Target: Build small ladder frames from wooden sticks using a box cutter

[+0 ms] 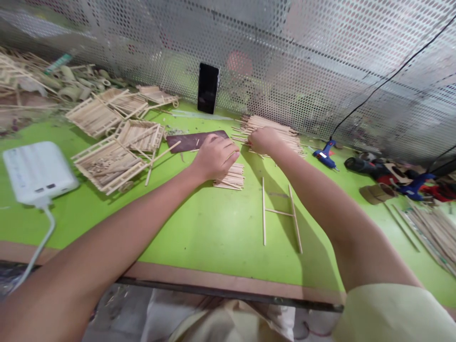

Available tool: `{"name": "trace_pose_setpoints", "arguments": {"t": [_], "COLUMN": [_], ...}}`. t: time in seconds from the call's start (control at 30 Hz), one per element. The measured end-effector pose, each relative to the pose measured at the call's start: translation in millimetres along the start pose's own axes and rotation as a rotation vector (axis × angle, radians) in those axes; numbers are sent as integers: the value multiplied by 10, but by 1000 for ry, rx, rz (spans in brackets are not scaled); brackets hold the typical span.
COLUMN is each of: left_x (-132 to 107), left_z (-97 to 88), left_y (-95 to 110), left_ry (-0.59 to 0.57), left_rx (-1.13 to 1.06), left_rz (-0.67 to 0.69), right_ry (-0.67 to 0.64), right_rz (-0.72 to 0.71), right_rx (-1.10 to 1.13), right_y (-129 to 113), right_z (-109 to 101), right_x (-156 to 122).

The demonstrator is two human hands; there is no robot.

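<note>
My left hand [215, 156] is curled, knuckles up, at the far end of a small pile of short wooden sticks [231, 180]. What its fingers hold, if anything, is hidden. Closed over the front left of a larger heap of thin sticks [285, 130] is my right hand [264, 140]; its fingertips are out of sight among them. Nearer me lies an H-shaped stick frame [280, 212], two long sticks joined by a crosspiece. A dark brown strip [195, 141] lies flat behind my left hand.
Several small wooden carts [110, 161] stand at the left, beside a white power bank [40, 172] with a cable. A phone [208, 89] leans on the perforated metal wall. At the right are a blue glue gun [326, 154], a drill [370, 168] and bamboo strips [434, 228].
</note>
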State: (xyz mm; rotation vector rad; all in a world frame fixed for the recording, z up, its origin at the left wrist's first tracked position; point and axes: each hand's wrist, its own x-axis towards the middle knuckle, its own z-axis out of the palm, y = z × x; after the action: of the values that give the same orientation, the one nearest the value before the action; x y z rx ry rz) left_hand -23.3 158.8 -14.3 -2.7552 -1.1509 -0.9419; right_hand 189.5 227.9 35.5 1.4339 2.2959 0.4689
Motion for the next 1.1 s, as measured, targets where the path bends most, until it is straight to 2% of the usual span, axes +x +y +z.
{"name": "trace_pose_setpoints", "arguments": {"t": [0.43, 0.73, 0.93, 1.1], "left_x": [6, 5, 9, 14], "left_z": [9, -4, -1, -12], "left_y": [2, -3, -6, -7], "left_ry": [-6, -2, 0, 5], "left_rx": [13, 6, -30, -85], "left_rz": [18, 0, -19, -50], "right_ry": [20, 66, 188, 476], "right_rz": [-11, -103, -89, 62], "right_rx": [-9, -20, 18, 341], "right_y": [17, 45, 149, 424], "right_z": [40, 104, -125, -359], "right_x": [-6, -46, -150, -219]}}
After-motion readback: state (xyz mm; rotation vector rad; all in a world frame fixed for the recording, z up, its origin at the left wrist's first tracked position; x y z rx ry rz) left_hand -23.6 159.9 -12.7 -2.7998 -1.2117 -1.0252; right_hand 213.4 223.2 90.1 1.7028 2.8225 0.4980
